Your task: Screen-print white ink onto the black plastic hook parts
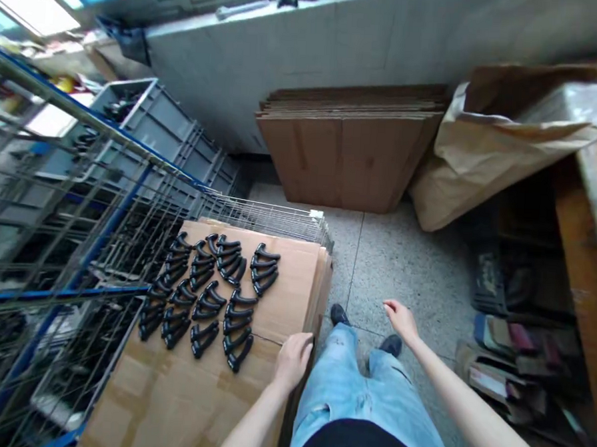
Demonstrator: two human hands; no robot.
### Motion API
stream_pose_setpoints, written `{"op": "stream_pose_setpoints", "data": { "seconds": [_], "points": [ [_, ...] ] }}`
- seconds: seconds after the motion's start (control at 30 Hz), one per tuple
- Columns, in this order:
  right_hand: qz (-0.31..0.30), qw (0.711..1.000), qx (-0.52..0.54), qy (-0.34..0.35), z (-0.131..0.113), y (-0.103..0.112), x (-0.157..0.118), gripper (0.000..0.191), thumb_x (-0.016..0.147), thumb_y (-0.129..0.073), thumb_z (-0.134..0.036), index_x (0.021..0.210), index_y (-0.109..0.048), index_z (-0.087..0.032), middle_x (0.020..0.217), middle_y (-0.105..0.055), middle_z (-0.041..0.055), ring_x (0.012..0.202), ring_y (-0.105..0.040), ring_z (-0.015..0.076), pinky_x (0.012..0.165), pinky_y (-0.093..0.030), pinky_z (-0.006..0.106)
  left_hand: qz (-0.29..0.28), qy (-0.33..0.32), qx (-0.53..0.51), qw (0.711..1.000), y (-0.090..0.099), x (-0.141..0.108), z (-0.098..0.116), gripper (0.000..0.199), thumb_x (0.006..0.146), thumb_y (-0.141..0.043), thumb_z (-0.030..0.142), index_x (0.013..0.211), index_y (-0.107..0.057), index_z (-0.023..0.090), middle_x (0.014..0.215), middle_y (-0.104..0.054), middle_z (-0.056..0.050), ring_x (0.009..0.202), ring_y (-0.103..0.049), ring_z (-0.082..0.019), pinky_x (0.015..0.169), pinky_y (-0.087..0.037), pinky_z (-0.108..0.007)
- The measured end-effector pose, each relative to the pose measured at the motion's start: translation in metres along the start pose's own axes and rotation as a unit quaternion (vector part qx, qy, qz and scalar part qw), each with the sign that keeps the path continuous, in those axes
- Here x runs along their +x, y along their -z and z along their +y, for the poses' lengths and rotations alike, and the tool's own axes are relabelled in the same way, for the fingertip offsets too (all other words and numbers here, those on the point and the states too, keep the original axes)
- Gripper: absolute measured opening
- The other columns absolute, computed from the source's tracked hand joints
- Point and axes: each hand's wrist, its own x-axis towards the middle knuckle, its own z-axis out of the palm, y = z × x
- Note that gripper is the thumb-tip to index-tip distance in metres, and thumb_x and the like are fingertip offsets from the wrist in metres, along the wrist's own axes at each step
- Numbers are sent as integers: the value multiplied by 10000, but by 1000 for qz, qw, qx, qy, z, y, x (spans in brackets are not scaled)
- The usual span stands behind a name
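My left hand (294,360) is at the right edge of a cardboard-topped stack (266,355), its fingers loosely bent and holding nothing that I can see. On the cardboard to its left lie several rows of glossy black curved handle-like parts (238,320), fanned out close together. My right hand (401,319) hangs in the air above the speckled floor, away from the stack. Its fingers are curled in toward the thumb, and nothing shows between them.
Wire cages with blue bars (113,224) and grey crates (148,119) line the left. Flattened cartons (347,153) lean on the wall ahead. A large paper sack (481,166) stands at the right, beside a wooden bench (581,265) with boxes beneath.
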Motion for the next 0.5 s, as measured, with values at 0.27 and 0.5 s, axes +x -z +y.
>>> {"op": "stream_pose_setpoints", "data": {
  "seconds": [0.27, 0.5],
  "points": [
    [-112, 989, 30, -94, 180, -59, -150, 345, 823, -405, -291, 970, -711, -223, 1058, -727, 80, 1022, -664, 268, 906, -477, 350, -153, -223, 202, 941, -20, 113, 51, 251, 865, -482, 150, 992, -697, 126, 1108, -680, -159, 1249, -503, -290, 1154, -245, -502],
    [-140, 984, 12, -106, 206, -84, -184, 365, 837, -406, -250, 1048, -703, -231, 1059, -719, 58, 1032, -662, 224, 908, -462, 268, -221, -176, 268, 921, -43, 145, 33, 295, 795, -505, 52, 920, -739, 180, 969, -727, -87, 1172, -561, -253, 1170, -201, -492]
  ]
}}
